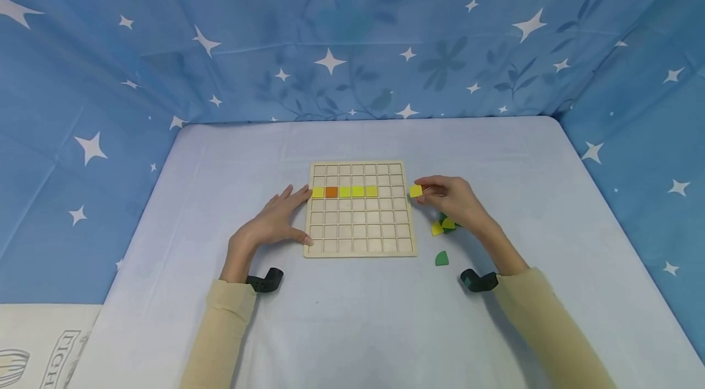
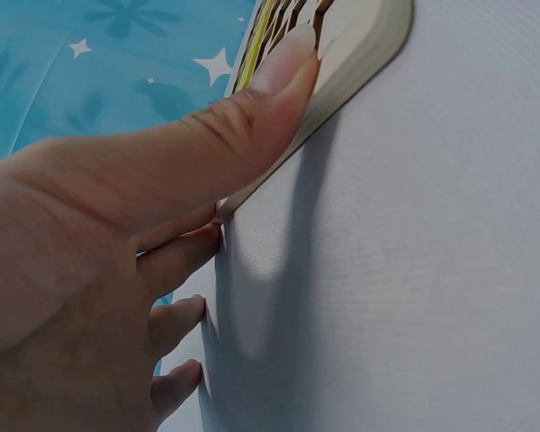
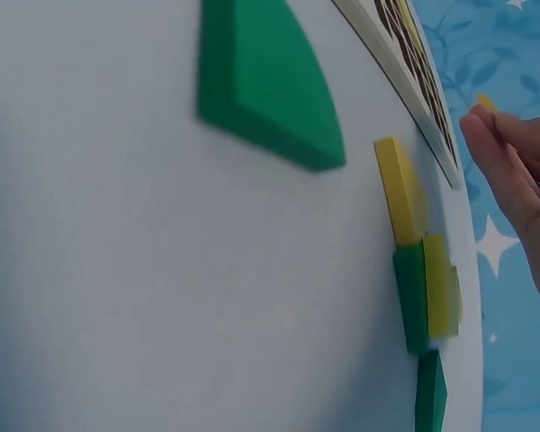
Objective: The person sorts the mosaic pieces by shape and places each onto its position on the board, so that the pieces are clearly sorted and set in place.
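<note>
A wooden grid board [image 1: 360, 248] lies flat on the table. One row of it holds several yellow square tiles [image 1: 358, 191] and one orange tile [image 1: 331, 192]. My left hand [image 1: 272, 221] rests against the board's left edge, thumb on the near corner and fingers spread; the left wrist view shows the thumb [image 2: 243, 117] on the rim. Just off the board's right edge, my right hand [image 1: 454, 199] pinches a yellow tile [image 1: 415, 191] between thumb and fingertips. In the right wrist view only a sliver of that tile [image 3: 487, 103] shows past the fingers.
Right of the board, below my right hand, yellow and green quarter-round pieces [image 1: 437, 229] lie in a small heap. A single green quarter-round piece [image 1: 442, 259] sits nearer to me. A blue star-patterned curtain [image 1: 352, 71] stands behind the white-covered table [image 1: 352, 328].
</note>
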Demonstrator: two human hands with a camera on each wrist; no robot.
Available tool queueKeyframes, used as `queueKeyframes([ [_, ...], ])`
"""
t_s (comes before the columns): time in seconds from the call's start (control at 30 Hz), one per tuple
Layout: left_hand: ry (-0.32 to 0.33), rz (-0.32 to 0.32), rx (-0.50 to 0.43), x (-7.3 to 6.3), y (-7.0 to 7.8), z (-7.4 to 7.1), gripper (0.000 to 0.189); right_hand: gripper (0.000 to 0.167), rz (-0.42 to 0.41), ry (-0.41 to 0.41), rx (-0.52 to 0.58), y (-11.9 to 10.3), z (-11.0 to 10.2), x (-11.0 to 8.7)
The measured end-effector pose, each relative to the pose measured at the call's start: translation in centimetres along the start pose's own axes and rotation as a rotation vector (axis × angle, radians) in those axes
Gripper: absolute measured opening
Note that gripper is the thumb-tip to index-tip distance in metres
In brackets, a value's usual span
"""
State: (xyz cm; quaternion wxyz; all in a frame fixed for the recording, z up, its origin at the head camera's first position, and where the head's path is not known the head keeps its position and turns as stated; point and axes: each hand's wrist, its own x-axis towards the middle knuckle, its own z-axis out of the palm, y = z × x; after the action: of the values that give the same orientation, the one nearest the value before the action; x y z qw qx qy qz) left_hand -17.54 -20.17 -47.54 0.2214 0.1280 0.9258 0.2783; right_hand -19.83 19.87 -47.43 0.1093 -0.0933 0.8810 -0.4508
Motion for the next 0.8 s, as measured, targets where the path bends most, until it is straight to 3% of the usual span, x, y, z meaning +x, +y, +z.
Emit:
queueKeyframes([
  [0.4,-0.002,-0.003,0.002,0.1,-0.1,0.0,0.116,0.038,0.0,-0.038,-0.049,-1.9,1.6,2.6],
  [0.8,0.0,0.008,0.005,0.1,-0.3,0.1,0.116,0.037,-0.053,-0.09,-0.126,-2.5,3.1,4.1],
])
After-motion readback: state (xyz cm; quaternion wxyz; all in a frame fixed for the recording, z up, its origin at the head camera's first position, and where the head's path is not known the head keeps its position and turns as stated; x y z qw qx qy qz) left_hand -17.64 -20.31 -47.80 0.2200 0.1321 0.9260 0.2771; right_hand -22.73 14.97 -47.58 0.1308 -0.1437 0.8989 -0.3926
